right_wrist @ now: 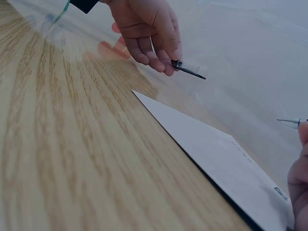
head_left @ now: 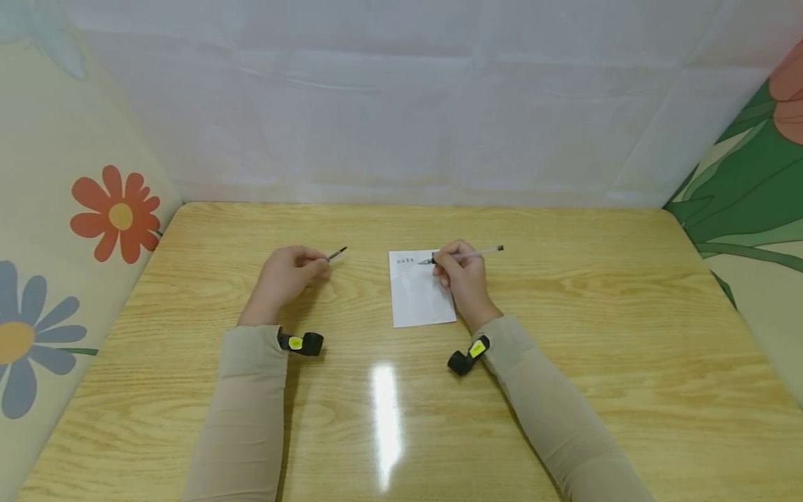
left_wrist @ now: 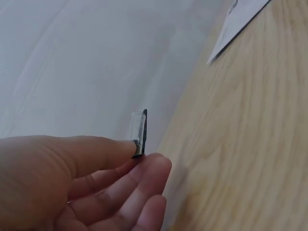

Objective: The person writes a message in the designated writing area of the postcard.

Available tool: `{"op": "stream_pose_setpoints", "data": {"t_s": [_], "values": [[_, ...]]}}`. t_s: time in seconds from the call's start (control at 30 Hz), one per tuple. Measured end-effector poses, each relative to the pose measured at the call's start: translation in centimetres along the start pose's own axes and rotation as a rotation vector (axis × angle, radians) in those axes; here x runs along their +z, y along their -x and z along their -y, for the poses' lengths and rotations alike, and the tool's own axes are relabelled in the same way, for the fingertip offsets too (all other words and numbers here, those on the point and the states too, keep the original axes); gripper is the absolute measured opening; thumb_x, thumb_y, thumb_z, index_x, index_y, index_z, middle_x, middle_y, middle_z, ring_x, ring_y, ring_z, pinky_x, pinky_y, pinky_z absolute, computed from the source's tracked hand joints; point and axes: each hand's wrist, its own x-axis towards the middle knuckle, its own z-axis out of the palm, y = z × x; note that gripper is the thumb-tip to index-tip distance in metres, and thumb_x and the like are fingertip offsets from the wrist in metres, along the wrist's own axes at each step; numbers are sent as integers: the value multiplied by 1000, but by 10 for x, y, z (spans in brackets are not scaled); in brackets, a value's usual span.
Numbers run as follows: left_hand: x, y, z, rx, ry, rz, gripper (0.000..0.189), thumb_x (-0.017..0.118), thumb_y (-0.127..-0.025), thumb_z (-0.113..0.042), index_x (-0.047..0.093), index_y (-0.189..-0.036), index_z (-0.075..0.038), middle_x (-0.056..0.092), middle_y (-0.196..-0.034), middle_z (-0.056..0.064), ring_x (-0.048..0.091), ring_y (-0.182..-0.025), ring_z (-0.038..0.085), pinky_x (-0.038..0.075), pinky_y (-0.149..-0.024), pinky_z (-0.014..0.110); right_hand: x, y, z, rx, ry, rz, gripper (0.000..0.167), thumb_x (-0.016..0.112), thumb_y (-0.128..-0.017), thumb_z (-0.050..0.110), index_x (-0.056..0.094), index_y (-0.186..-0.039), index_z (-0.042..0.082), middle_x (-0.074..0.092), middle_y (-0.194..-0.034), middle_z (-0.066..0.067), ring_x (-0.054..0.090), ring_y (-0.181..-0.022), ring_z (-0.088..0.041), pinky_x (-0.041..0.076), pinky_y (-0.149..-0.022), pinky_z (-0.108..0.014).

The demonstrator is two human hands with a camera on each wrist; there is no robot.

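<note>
Between thumb and fingertips, my left hand (head_left: 284,279) pinches a clear pen cap (left_wrist: 138,129) with a black clip, held above the table left of the paper. My right hand (head_left: 467,279) grips a clear-barrelled pen (head_left: 478,252), its bare metal tip pointing left. The pen's tip is raised over the upper part of a white sheet of paper (head_left: 422,300) in the head view. A short row of small handwritten characters (head_left: 405,261) runs along the top left of the sheet. In the right wrist view only part of the right hand shows, at the right edge.
The paper lies on a wood-grain table (head_left: 339,432) with a bright light reflection near its front. A white sheet-like backdrop (head_left: 401,118) rises behind the far edge. Flower-patterned panels stand at the left and right. Each wrist carries a small black camera (head_left: 311,344).
</note>
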Motion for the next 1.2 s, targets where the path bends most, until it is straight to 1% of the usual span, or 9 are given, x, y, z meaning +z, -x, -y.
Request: {"op": "stream_pose_setpoints", "data": {"t_s": [0.07,0.17,0.27,0.33,0.5,0.6,0.77,0.97,1.2], "values": [[1,-1,0,1,37,22,35,56,-106,-22,62,-129,5,70,-118,23,68,-108,34,54,-93,42,0,0,0,0,5,3,15,60,-93,-1,60,-81,7,59,-61,1,43,-47,-6,35,-44,-17],[2,-2,-1,-2,106,49,36,55,-107,-22,61,-131,4,70,-121,22,68,-110,30,56,-94,37,0,0,0,-2,3,2,15,60,-93,-1,60,-81,7,59,-60,0,43,-46,-6,35,-43,-17],[4,-3,-4,2,174,67,37,55,-107,-21,60,-133,4,68,-123,22,67,-113,28,56,-93,31,1,0,1,-3,1,-2,16,59,-94,-1,60,-80,7,59,-59,0,43,-45,-6,34,-43,-17],[5,-3,-5,13,194,71,36,55,-106,-20,60,-132,5,68,-124,22,68,-113,28,55,-94,30,1,-1,1,-1,-3,-4,16,59,-94,-1,60,-80,7,58,-59,0,42,-45,-6,34,-42,-17],[9,-4,-9,45,202,63,35,56,-106,-19,61,-130,5,68,-123,23,69,-112,29,56,-93,32,1,-2,2,10,-16,-9,15,57,-94,0,60,-81,6,58,-58,0,43,-44,-5,34,-42,-17],[13,-4,-13,65,221,79,35,57,-105,-18,61,-130,6,68,-123,24,69,-112,31,57,-92,32,1,-2,1,16,-17,-10,15,58,-94,1,60,-80,7,58,-58,0,43,-44,-5,34,-42,-17],[22,-4,-18,61,224,99,33,61,-103,-19,64,-127,4,70,-119,23,70,-108,30,57,-85,30,0,-1,-1,17,-14,-10,16,58,-95,3,60,-80,8,59,-58,1,43,-44,-5,33,-41,-17],[31,-7,-19,91,232,102,30,63,-102,-17,66,-123,5,71,-115,23,70,-107,31,58,-90,33,0,-1,-1,11,-15,-10,14,58,-94,4,60,-81,8,59,-58,2,43,-44,-5,33,-41,-17],[44,-9,-21,112,239,127,26,64,-101,-12,67,-119,7,72,-111,22,72,-102,29,59,-86,32,0,0,0,8,-44,0,15,58,-95,2,60,-82,7,60,-59,1,43,-44,-5,34,-41,-17]]}}
